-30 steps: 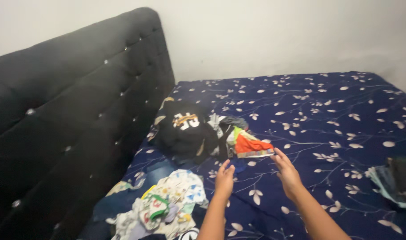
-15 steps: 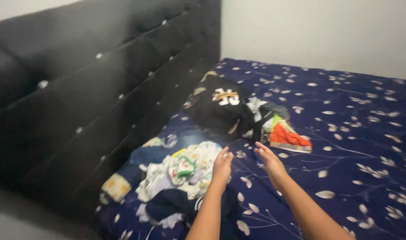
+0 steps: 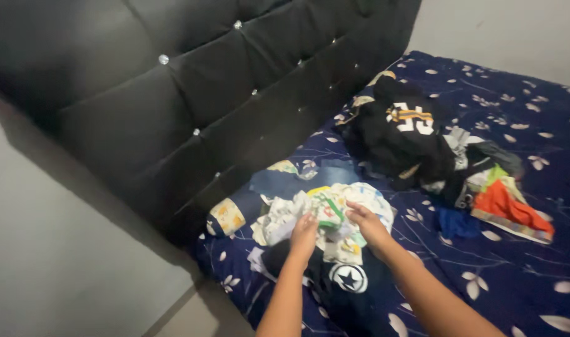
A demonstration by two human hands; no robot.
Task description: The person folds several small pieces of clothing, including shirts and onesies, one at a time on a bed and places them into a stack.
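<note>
My left hand (image 3: 304, 234) and my right hand (image 3: 366, 223) rest on a heap of small white patterned clothes (image 3: 325, 215) near the bed's left edge. Both hands have bent fingers touching the fabric; a firm grip is not visible. Under the heap lies a dark garment with a white star badge (image 3: 348, 278). Farther back sits a black shirt with white and yellow print (image 3: 402, 134), and to its right an orange and green garment (image 3: 506, 205).
The bed has a navy sheet with white leaf print (image 3: 516, 274). A black tufted headboard (image 3: 235, 93) runs along the left. Grey floor (image 3: 79, 268) shows at lower left, a white wall (image 3: 503, 31) at the top right.
The view has swung left and down. Both hands moved left from above the bare sheet onto the white patterned clothes heap.
</note>
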